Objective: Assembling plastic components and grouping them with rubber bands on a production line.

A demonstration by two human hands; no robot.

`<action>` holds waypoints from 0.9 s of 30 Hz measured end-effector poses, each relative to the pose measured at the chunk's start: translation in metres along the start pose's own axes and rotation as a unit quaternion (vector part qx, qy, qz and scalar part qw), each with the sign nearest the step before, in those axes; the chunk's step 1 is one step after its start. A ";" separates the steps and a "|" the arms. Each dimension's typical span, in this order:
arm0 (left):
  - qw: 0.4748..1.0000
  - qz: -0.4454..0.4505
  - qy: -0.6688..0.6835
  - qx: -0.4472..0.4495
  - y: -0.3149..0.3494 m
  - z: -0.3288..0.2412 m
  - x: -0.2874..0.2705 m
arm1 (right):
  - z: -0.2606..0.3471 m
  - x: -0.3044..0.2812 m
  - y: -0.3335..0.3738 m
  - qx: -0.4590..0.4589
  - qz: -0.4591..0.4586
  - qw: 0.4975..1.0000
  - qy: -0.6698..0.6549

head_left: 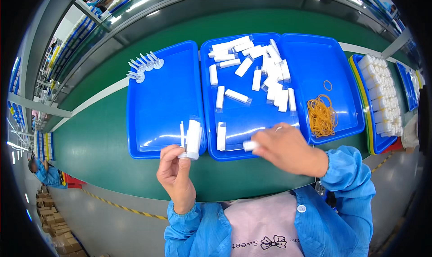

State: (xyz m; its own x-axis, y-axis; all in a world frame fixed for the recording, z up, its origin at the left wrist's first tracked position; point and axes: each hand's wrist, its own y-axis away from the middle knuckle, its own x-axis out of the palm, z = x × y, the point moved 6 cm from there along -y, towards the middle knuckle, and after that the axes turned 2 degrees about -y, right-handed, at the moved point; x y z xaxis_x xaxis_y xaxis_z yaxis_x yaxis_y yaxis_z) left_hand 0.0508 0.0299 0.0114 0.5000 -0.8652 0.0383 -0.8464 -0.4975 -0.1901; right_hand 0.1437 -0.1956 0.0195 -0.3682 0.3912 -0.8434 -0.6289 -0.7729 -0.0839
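Note:
My left hand (176,178) pinches a clear round-based plastic piece (189,156) between thumb and fingers over the front of the left blue tray. A thin white stick and a white rectangular piece in clear wrap (193,138) stand up from that base. My right hand (290,151) is closed on a small white piece (250,145) at the front of the middle blue tray (229,108); its fingers hide part of it. Several white rectangular pieces in clear wrap (256,78) lie scattered in that tray, one (221,136) near its front left corner.
In the left tray (164,95), several clear round-based pieces with white sticks (145,66) stand at the far left corner. The right tray (315,54) holds a heap of tan rubber bands (322,116). Stacked trays with bundled white pieces (381,95) stand farther right on the green table (99,135).

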 end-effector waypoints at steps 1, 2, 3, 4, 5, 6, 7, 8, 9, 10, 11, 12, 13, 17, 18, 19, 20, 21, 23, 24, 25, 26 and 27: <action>1.000 0.009 0.006 -0.001 0.000 0.000 0.001 | -0.006 -0.013 -0.004 0.024 -0.034 0.997 -0.059; 1.000 0.019 0.011 -0.003 -0.001 0.001 0.002 | -0.017 -0.023 -0.009 0.047 -0.067 0.990 -0.117; 0.999 0.041 -0.001 0.018 -0.004 -0.008 0.003 | -0.028 -0.031 -0.020 0.003 -0.148 0.968 -0.203; 0.998 0.059 -0.002 0.020 -0.001 -0.009 0.004 | -0.034 -0.041 -0.024 0.094 -0.094 0.941 -0.313; 0.997 0.077 -0.003 0.022 0.002 -0.010 0.006 | -0.036 -0.049 -0.025 0.182 -0.038 0.891 -0.415; 0.995 0.097 -0.001 0.008 0.006 -0.010 0.010 | -0.036 -0.053 -0.030 0.141 -0.022 0.879 -0.456; 0.992 0.125 -0.001 0.015 0.008 -0.012 0.015 | -0.035 -0.052 -0.031 0.137 -0.035 0.863 -0.485; 0.988 0.152 -0.004 0.024 0.010 -0.013 0.020 | -0.034 -0.050 -0.033 0.133 -0.048 0.846 -0.514; 0.983 0.178 -0.007 0.033 0.013 -0.016 0.026 | -0.035 -0.047 -0.035 0.128 -0.061 0.828 -0.542; 0.978 0.204 -0.010 0.045 0.013 -0.021 0.034 | -0.038 -0.040 -0.035 0.112 -0.031 0.819 -0.562; 0.974 0.218 -0.014 0.054 0.014 -0.022 0.038 | -0.038 -0.036 -0.035 0.117 -0.016 0.814 -0.569; 0.971 0.230 -0.020 0.062 0.015 -0.021 0.042 | -0.039 -0.030 -0.036 0.122 0.002 0.809 -0.575; 0.967 0.243 -0.026 0.071 0.017 -0.021 0.045 | -0.038 -0.026 -0.036 0.127 0.019 0.804 -0.581; 0.966 0.252 -0.035 0.048 0.018 -0.022 0.051 | -0.029 -0.018 -0.039 0.126 0.066 0.794 -0.591; 0.964 0.257 -0.041 0.050 0.018 -0.023 0.052 | -0.028 -0.018 -0.039 0.122 0.076 0.793 -0.592; 0.963 0.262 -0.047 0.052 0.018 -0.024 0.052 | -0.028 -0.018 -0.040 0.117 0.085 0.791 -0.594; 0.961 0.267 -0.053 0.054 0.019 -0.025 0.052 | -0.028 -0.018 -0.041 0.112 0.095 0.790 -0.595; 0.957 0.275 -0.066 0.066 0.019 -0.027 0.053 | -0.029 -0.017 -0.041 0.114 0.106 0.788 -0.595; 0.948 0.291 -0.092 0.091 0.018 -0.028 0.054 | -0.031 -0.015 -0.041 0.119 0.127 0.785 -0.595; 0.946 0.291 -0.100 0.099 0.018 -0.029 0.054 | -0.031 -0.015 -0.041 0.119 0.129 0.787 -0.592; 0.945 0.291 -0.108 0.106 0.018 -0.029 0.055 | -0.031 -0.015 -0.041 0.119 0.130 0.789 -0.589; 0.943 0.291 -0.116 0.113 0.018 -0.030 0.055 | -0.031 -0.015 -0.041 0.119 0.132 0.791 -0.585; 0.943 0.293 -0.115 0.111 0.018 -0.030 0.055 | -0.030 -0.014 -0.041 0.115 0.138 0.791 -0.584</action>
State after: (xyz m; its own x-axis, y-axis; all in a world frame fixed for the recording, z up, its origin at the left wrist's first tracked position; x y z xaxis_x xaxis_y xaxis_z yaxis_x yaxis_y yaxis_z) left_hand 0.0573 -0.0289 0.0396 0.0066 -0.9384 -0.3454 -0.9429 0.1092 -0.3147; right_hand 0.1954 -0.1849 0.0190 -0.8109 0.5217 0.2651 -0.4725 -0.8510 0.2293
